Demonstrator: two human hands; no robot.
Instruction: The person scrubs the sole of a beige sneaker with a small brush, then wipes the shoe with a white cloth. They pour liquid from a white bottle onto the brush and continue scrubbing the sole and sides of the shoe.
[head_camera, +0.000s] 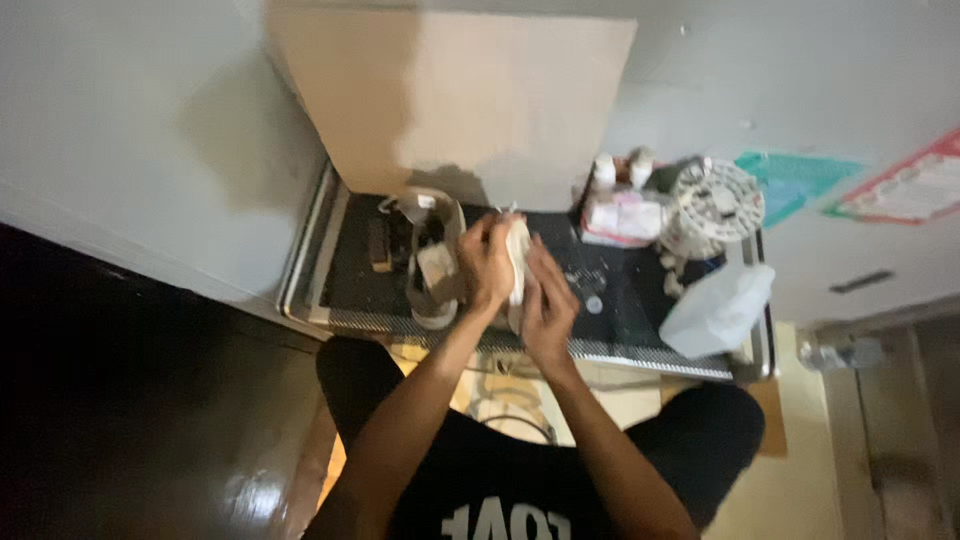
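A pale, cream-coloured shoe (517, 262) sits upright between both hands at the centre of the view, above the near edge of a dark, metal-rimmed counter (640, 300). The left hand (487, 262) is clenched around the shoe's left side, fingers curled over its top. The right hand (548, 305) clasps the shoe's right side from below, fingers pressed flat against it. Thin white laces poke out just above the left hand's knuckles.

At 9 o'clock from the shoe, touching the left hand's side, a 2nd shoe (433, 265) of beige and grey lies on the counter with its opening facing up. Farther at 9 o'clock lies a small brown brush (380, 246). At 3 o'clock a crumpled clear plastic bag (718, 308) rests near the counter's right rim. At 2 o'clock stands a round white perforated disc (717, 200), with 2 small white-capped bottles (620, 170) and a pink-and-white packet (622, 217) beside it. At 12 o'clock a large cardboard sheet (470, 95) leans against the wall.
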